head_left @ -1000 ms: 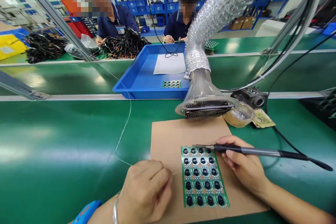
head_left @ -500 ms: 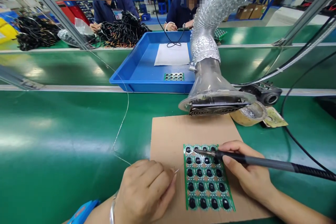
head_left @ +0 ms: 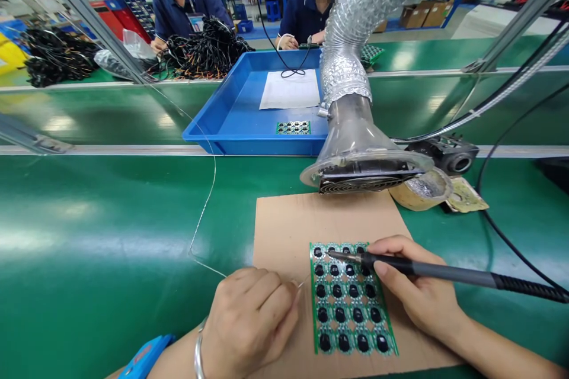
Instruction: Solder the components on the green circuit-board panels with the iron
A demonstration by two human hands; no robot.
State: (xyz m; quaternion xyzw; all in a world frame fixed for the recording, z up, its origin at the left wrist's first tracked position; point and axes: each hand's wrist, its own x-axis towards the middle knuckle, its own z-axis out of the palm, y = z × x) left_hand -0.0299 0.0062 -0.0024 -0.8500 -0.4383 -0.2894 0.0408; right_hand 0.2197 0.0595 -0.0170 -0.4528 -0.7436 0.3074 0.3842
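Note:
A green circuit board panel with rows of black blobs lies on a brown cardboard sheet. My right hand grips a soldering iron like a pen, its tip resting at the panel's top left corner. My left hand is closed in a pinch on a thin solder wire, whose end points toward the panel's left edge. The wire runs up and away to the left across the green bench.
A silver fume duct with a fan mouth hangs just behind the cardboard. A tin and sponge sit to its right. A blue tray holds paper and another panel. Two people work at the far bench with black cable bundles.
The iron tip came down from above the panel's top edge onto its top left corner. My left hand brought the wire end closer to the panel. The view shifted slightly.

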